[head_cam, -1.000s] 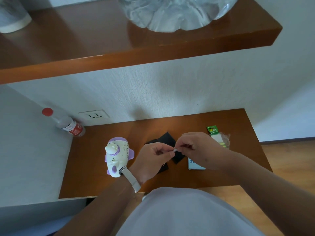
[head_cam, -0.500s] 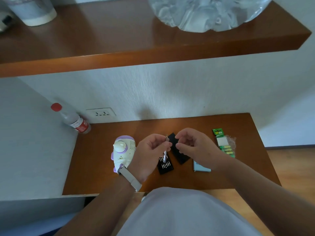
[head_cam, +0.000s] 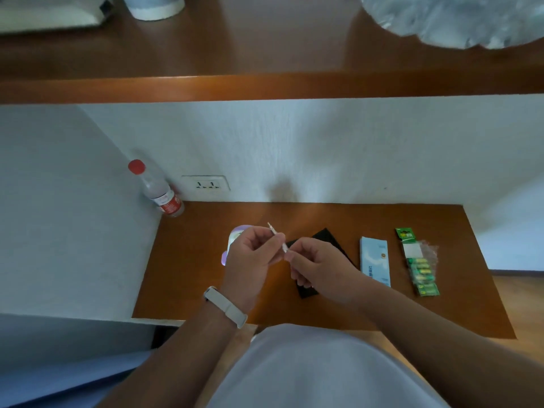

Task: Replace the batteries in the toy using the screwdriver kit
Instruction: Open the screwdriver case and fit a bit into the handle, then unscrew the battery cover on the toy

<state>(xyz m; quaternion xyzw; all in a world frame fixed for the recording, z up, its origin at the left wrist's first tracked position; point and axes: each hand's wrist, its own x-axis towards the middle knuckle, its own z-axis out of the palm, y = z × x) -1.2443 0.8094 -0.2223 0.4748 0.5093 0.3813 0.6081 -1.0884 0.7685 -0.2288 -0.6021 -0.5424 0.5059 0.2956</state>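
Nearest you, your left wrist carries a pale wristband (head_cam: 226, 306). Above the desk (head_cam: 191, 260) your left hand (head_cam: 250, 260) pinches a slim white screwdriver (head_cam: 283, 246) between thumb and curled fingers, its metal tip slanting up and away to the left. Your right hand (head_cam: 321, 269) pinches the lower end of the same tool with its fingertips, the other fingers curled under.

Under your right hand lies the open black screwdriver kit case (head_cam: 332, 238), flat on the desk. The lilac-and-white toy (head_cam: 235, 235) sits just behind your left hand, mostly hidden by it. To the right of the case lie a pale blue box (head_cam: 375, 260) and, beside that, a green battery pack (head_cam: 419, 263).

In the far left corner a red-capped water bottle (head_cam: 159, 189) stands by a wall socket (head_cam: 206, 184). Above runs a wooden shelf (head_cam: 265, 83) bearing a large clear water jug (head_cam: 456, 22).
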